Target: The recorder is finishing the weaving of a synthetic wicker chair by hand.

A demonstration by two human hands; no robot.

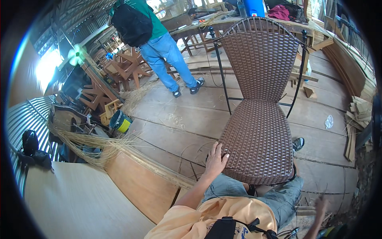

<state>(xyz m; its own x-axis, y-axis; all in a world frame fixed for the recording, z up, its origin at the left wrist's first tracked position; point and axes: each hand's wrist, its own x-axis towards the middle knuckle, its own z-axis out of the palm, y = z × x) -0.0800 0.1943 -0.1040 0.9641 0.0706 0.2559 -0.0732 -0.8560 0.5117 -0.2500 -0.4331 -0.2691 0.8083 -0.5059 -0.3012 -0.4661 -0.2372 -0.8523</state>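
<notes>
Left hand [216,160] spread flat on the near left corner of the woven chair [256,135], fingers open and gripping nothing; right hand [320,207] blurred at the lower right edge, grip impossible to tell. Probably light but bulky, stiff in its black metal frame with slightly springy wicker, best taken by seat rim or frame. Standing on the plank floor [179,119] against the knees, with loose straw [89,145], a bucket [119,121] and another person [161,44] well beyond.

Single head-worn fisheye view, facing down and forward, close above wicker chair [258,135], rim perhaps distorted
</notes>
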